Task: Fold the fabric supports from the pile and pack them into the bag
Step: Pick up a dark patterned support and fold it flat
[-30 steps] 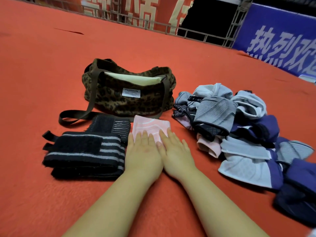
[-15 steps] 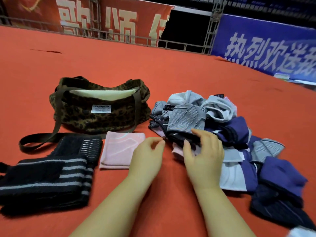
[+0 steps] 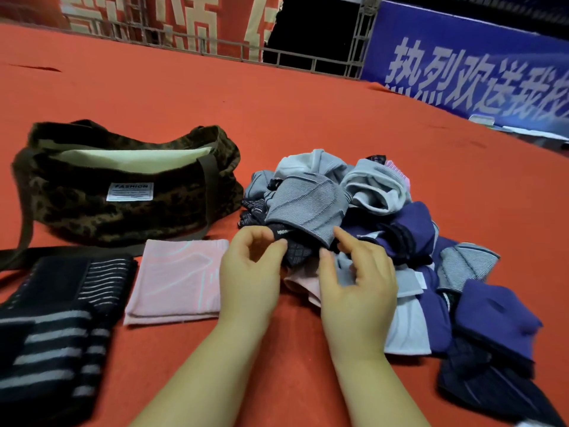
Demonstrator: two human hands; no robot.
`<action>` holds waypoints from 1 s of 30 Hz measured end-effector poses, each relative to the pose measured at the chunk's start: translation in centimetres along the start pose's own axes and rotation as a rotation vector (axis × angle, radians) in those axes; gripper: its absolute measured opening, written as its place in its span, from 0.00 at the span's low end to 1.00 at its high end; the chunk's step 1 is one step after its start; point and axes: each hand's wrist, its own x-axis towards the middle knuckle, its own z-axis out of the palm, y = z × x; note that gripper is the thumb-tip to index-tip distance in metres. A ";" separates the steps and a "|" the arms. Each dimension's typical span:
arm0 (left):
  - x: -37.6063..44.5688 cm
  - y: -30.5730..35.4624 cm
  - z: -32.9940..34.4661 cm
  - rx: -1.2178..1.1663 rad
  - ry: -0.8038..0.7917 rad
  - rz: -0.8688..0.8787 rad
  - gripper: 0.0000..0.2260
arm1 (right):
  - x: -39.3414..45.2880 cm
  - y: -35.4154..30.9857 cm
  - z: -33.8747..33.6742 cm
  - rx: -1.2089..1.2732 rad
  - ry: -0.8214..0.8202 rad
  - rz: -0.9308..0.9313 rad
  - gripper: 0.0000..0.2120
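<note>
Both of my hands have left the folded pink support [image 3: 177,280], which they were pressing flat a second ago, and have come across to the near edge of the pile [image 3: 385,241] on my right. My left hand [image 3: 251,278] has its fingers curled, and its thumb and forefinger close on the dark patterned support [image 3: 295,252] that pokes out under the grey ribbed support [image 3: 304,204] at the front of the heap; whether the pinch is firm I cannot tell, though the fingertips touch the cloth. My right hand [image 3: 358,283] lies just beside it with the fingers loosely bent and spread, forefinger lifted toward the grey ribbed piece, thumb by the dark one, holding nothing that I can see. The pink support lies flat and squared on the red carpet [image 3: 308,118], just left of my left hand and just in front of the leopard-print bag [image 3: 123,217]. That bag stands open, pale lining showing, its strap trailing along the carpet to the left. Left of the pink piece lie the black striped wraps [image 3: 61,318], folded and stacked. Grey, white, purple and navy supports make up the rest of the pile, tumbled over one another. A blue banner [image 3: 468,66] and a red banner [image 3: 172,23] hang behind a metal railing [image 3: 308,57] at the far edge.
</note>
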 end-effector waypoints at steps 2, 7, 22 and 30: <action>-0.2 0.5 -0.4 0.037 0.069 0.082 0.03 | -0.1 -0.3 -0.1 -0.015 0.026 -0.042 0.13; -0.5 2.2 -1.2 -0.066 -0.034 0.157 0.04 | -0.6 -1.5 -0.5 0.008 -0.023 -0.088 0.18; -2.1 2.4 -7.7 -0.049 -0.241 0.122 0.12 | -2.6 -3.9 -0.6 0.285 -0.394 -0.003 0.08; -1.1 0.8 -7.9 0.231 -0.345 0.030 0.06 | -2.8 -2.7 -0.1 0.173 -0.611 0.180 0.02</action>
